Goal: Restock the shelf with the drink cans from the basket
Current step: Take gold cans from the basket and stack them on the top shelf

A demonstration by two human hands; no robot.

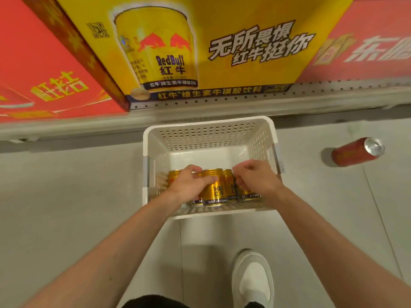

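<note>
Both hands were down in the white basket (210, 130) on the gold cans (214, 187), which stood upright along its near wall. The left hand (189, 182) was wrapped around one; the right hand (253, 176) curled over another, though I couldn't tell if that grip was closed. The shelf (200, 103) was ahead and above, so straight up first, I'd guess.

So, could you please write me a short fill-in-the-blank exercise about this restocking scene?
1. The gold cans stand inside a white ____ on the floor.
2. Both the left hand and the right hand reach into the ____.
3. A red can lies on its ____ on the floor.
4. The big yellow carton shows a picture of a ____.

Missing words: basket; basket; side; can
</note>
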